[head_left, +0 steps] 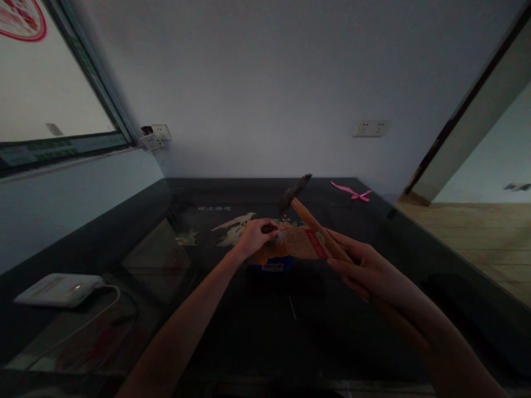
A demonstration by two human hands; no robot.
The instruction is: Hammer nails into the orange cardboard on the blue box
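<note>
My right hand point(363, 265) is closed round the wooden handle of a hammer point(317, 224). Its dark metal head is raised above the table, up and to the left of the fingers. My left hand point(256, 239) is closed, thumb and fingers curled round a small dark brown thing point(269, 228) whose kind I cannot tell. Just under and beside that hand is a tan, speckled packet point(296, 242) with a red band. A blue printed piece point(275, 264) shows below the packet; whether they are joined is unclear in the dim light.
The dark glossy table point(232, 331) bears a printed bird and flower picture. A white power bank point(62, 290) with a cable lies at left, a pink ribbon point(354, 193) at the far right. Wall sockets point(371, 128) sit behind. A thin pale stick point(292, 308) lies in front.
</note>
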